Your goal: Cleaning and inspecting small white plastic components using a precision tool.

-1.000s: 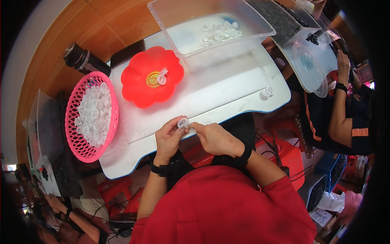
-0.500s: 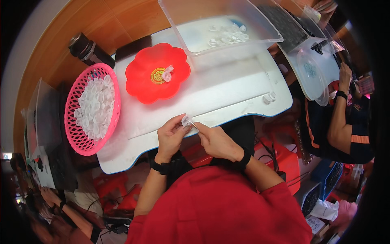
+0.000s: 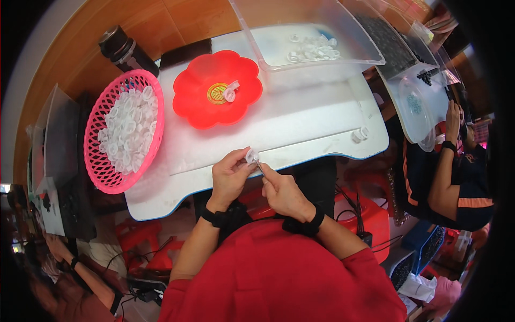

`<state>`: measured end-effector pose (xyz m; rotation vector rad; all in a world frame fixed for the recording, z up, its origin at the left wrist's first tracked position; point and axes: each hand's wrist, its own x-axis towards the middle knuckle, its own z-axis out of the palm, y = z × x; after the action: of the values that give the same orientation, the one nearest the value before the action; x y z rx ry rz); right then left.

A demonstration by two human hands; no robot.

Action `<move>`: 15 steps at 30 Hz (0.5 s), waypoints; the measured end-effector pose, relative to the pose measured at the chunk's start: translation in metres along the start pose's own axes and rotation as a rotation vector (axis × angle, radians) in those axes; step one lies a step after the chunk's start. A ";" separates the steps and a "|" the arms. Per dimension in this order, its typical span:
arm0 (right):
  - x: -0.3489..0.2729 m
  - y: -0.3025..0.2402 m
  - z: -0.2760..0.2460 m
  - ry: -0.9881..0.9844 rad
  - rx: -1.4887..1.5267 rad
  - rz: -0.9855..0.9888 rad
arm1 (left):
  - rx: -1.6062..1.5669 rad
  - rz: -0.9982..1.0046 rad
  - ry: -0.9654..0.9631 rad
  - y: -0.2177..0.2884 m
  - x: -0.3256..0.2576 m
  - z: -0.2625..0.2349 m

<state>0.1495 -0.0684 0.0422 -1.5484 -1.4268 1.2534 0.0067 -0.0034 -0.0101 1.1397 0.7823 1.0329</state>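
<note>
White table [image 3: 306, 126]; clear plastic piece [image 3: 251, 155] in left grip [image 3: 228, 178], beside right grip [image 3: 287, 196].

Wall: glossy orange-brown panels [image 3: 150, 32], thin seams; pale wall strip [image 3: 35, 59] far left | surface [image 3: 300, 121]: white, blue-edged, near side curved | below, right: red stool [image 3: 367, 220] | light: bright patch [image 3: 5, 188], left rim

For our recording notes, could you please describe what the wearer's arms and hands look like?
The left hand and the right hand wear no gloves. There is a broad black wristband on each side, and short red fabric sleeves leave the forearms bare.
</note>
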 end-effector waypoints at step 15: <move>0.002 -0.001 -0.005 -0.038 -0.681 -0.221 | 0.054 0.021 -0.017 0.000 -0.001 -0.005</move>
<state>0.1537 -0.0653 0.0442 -1.7177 -2.1243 0.6928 0.0023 -0.0028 -0.0111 1.2040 0.7905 1.0237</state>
